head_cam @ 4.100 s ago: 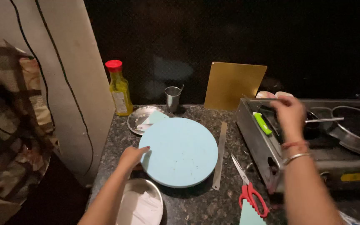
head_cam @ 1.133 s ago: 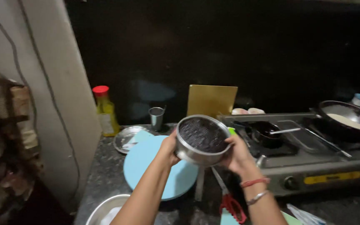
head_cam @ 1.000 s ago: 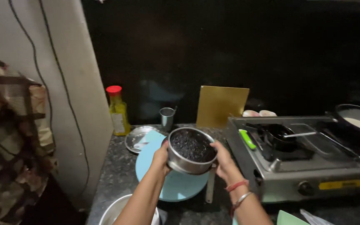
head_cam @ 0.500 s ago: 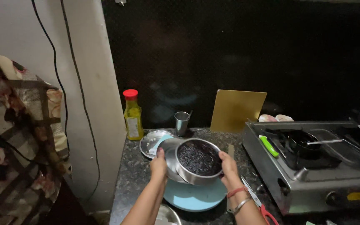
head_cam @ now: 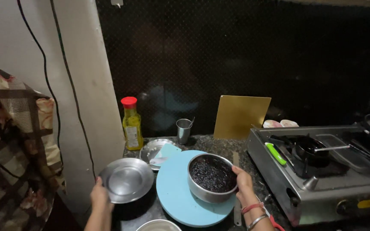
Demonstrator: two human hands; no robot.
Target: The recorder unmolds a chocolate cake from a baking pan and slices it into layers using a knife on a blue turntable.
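A view from above a dark speckled stone kitchen counter (head_cam: 253, 164) against a black wall. The person's right hand (head_cam: 243, 185) grips the right side of a round steel baking tin filled with a dark, nearly black cake (head_cam: 212, 176), fingers curled over the rim and outer wall. The tin sits on a round pale blue turntable board (head_cam: 176, 194), toward its right half. A red bangle and a metal bangle circle the right wrist.

The person's left hand (head_cam: 99, 197) holds a shallow round steel plate (head_cam: 126, 180) by its lower left edge, fingers closed on the rim. The plate is tilted slightly toward the camera and lies left of the blue board, just beside it, at the counter's left edge. The two hands are well apart, one on each side of the board.

Behind the board lies a second steel plate (head_cam: 153, 147) with a pale blue scraper resting on it. Further back stand a yellow oil bottle with a red cap (head_cam: 132, 125), a small steel cup (head_cam: 183, 130), and a square gold cake board (head_cam: 241, 117) leaning upright against the wall. A thin metal ruler (head_cam: 236, 160) lies along the right of the blue board.

To the right is a steel gas stove (head_cam: 322, 179) carrying a small dark saucepan with a long handle (head_cam: 311, 147) and a green-handled tool (head_cam: 276, 153). The rim of another steel dish (head_cam: 158, 225) shows at the bottom edge. A patterned cloth (head_cam: 13, 141) hangs at far left.
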